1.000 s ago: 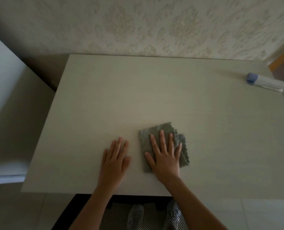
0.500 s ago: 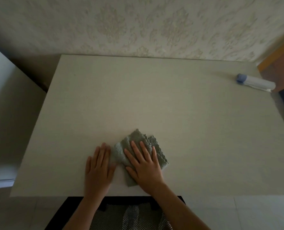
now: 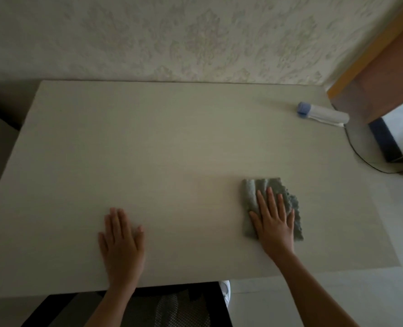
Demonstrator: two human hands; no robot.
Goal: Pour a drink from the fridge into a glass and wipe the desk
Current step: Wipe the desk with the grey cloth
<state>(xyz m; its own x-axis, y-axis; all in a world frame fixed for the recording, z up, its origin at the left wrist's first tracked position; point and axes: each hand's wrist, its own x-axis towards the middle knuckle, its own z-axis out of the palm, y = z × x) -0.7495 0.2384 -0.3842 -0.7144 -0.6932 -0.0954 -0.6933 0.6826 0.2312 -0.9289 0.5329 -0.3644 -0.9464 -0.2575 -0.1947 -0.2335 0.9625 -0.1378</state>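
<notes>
From the head view, the grey cloth (image 3: 270,204) lay rumpled on the desk (image 3: 172,142) under the right hand (image 3: 274,223), whose flat, spread fingers (image 3: 270,199) pressed it; soft, light and limp, it likely bunches, so flat-palm pressure suits, while the left hand (image 3: 121,241) rested open.

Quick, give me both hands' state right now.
Left hand: open, flat on the desk, holding nothing.
Right hand: open, straight fingers pressing the grey cloth onto the desk.
</notes>
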